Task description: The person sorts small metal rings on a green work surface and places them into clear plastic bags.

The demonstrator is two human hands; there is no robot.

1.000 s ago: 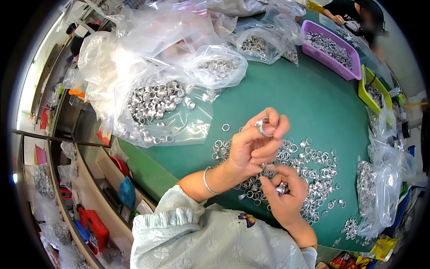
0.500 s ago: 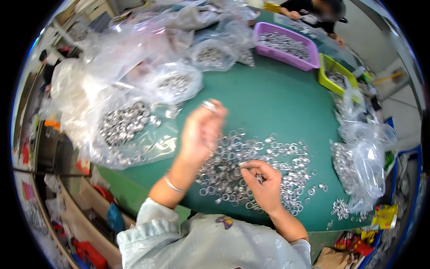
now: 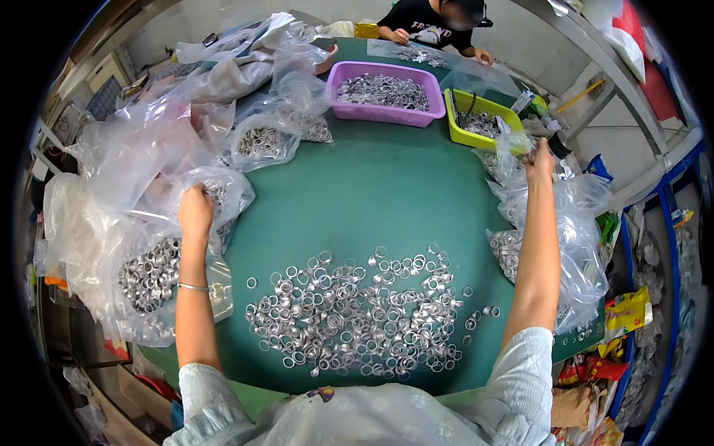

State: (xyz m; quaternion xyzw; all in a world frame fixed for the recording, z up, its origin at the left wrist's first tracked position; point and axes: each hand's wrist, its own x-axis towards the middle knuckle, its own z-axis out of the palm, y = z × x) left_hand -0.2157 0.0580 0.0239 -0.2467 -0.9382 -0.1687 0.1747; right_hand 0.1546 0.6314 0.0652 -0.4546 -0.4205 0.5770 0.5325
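A wide heap of silver metal rings [image 3: 357, 316] lies loose on the green tabletop [image 3: 357, 193] in front of me. My left hand [image 3: 195, 208] is closed at the mouth of a clear plastic bag [image 3: 242, 195] with rings in it. Its fingertips face away, so what they hold is hidden. My right arm stretches far out to the right. There my right hand [image 3: 541, 160] has its fingers bent together over the top of clear bags [image 3: 513, 157], just beside the yellow-green basket [image 3: 513, 119]. Whatever sits in those fingers is too small to name.
Another opened bag of rings [image 3: 152, 275] lies left of my forearm, and a smaller one [image 3: 262, 141] stands behind. A purple basket [image 3: 383, 115] of small metal pieces is at the back. Across the table, a person [image 3: 431, 26] handles small pieces. Bulky clear bags [image 3: 576, 245] line the right edge.
Both hands have left the ring heap: the left went out to the bag on the left, the right to the bags at the far right. The view has shifted too.
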